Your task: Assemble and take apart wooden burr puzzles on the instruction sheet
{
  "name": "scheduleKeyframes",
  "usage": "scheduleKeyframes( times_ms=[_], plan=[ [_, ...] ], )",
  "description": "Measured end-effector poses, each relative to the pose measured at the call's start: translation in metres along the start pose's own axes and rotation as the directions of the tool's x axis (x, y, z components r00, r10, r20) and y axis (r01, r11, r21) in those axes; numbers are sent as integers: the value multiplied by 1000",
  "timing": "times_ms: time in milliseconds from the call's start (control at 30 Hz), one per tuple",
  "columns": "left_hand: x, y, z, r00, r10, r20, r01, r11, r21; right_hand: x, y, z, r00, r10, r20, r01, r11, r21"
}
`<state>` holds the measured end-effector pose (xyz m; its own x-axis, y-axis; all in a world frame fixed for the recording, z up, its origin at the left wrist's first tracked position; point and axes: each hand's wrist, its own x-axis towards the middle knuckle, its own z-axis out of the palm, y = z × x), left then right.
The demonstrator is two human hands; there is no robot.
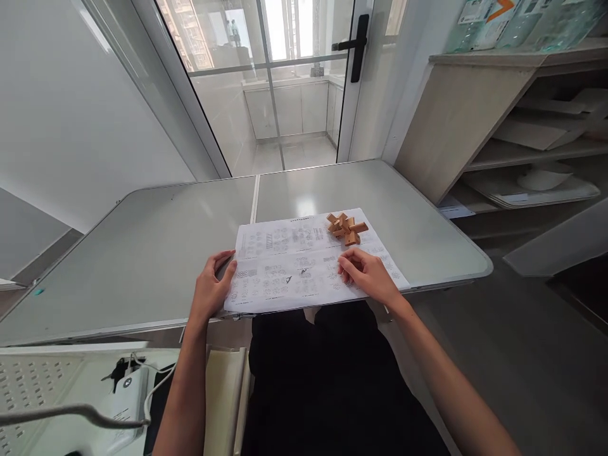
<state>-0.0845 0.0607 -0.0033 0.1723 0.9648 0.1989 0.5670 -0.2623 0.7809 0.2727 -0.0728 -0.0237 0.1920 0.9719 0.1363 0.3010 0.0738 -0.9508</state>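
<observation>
A printed sheet (280, 253) with rows of small diagrams lies on the table, reaching its front edge. Near its upper right corner rests an interlocking wooden burr puzzle (346, 228), its brown pieces sticking out on several sides. My left hand (213, 282) is at the sheet's left edge, thumb and fingers apart, with no object between them. Over the right part of the sheet, just below the puzzle, my right hand (363, 271) has its fingers curled together. I see nothing in them, and they are apart from the puzzle.
The pale folding table (175, 247) has a seam down its middle. A white cart (52, 386) at lower left holds a power bank (128, 396), cable and keys. Shelves (456, 120) with bottles (517, 25) stand at right. A glass door (280, 114) is behind the table.
</observation>
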Motion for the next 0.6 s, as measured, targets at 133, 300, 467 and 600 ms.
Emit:
scheduleKeyframes(
  times_ms=[133, 300, 467, 600],
  plan=[
    [0, 1, 0, 1000, -2, 1, 2, 1000, 2, 0, -2, -2, 1000, 4, 16, -4, 1000, -2],
    [-1, 7, 0, 999, -27, 17, 27, 1000, 16, 1, -2, -3, 999, 18, 37, -18, 1000, 8],
    [1, 9, 1, 999, -31, 13, 31, 999, 16, 1, -3, -6, 998, 19, 54, -20, 999, 27],
    [2, 8, 3, 999, -33, 12, 33, 999, 12, 1, -5, -9, 997, 16, 78, -17, 1000, 17]
  ],
)
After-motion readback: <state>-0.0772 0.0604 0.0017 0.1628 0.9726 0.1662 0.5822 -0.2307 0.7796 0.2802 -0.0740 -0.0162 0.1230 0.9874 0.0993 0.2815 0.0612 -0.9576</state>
